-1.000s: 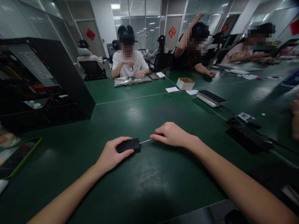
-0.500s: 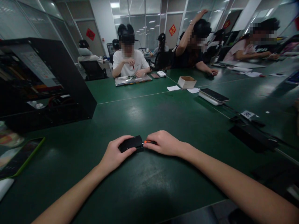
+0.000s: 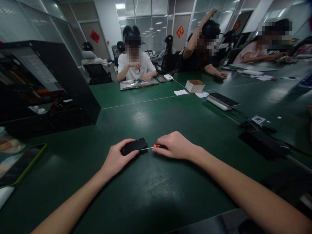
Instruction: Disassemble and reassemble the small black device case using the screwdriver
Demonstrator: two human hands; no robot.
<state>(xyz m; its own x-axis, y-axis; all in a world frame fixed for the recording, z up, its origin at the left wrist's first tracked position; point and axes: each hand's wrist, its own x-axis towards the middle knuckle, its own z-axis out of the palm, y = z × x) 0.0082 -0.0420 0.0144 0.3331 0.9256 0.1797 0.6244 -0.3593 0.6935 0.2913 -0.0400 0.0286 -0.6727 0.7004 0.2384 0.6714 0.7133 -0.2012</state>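
Note:
A small flat black device (image 3: 135, 145) lies on the green table (image 3: 156, 182) in front of me. My left hand (image 3: 116, 159) grips it from the near side, thumb on top. My right hand (image 3: 175, 146) is closed around a thin screwdriver (image 3: 151, 147) with an orange collar. Its metal shaft lies nearly flat and points left, with the tip at the device's right end.
A black open cabinet (image 3: 46, 84) stands at the left. A phone in a green case (image 3: 20, 164) lies near the left edge. A black power strip (image 3: 264, 143) and a white box with a phone on it (image 3: 221, 101) sit at the right. Other people work across the table.
My right hand first pushed the screwdriver in close to the device, then drew back a little, so more of the shaft shows again. The left hand kept its grip on the device.

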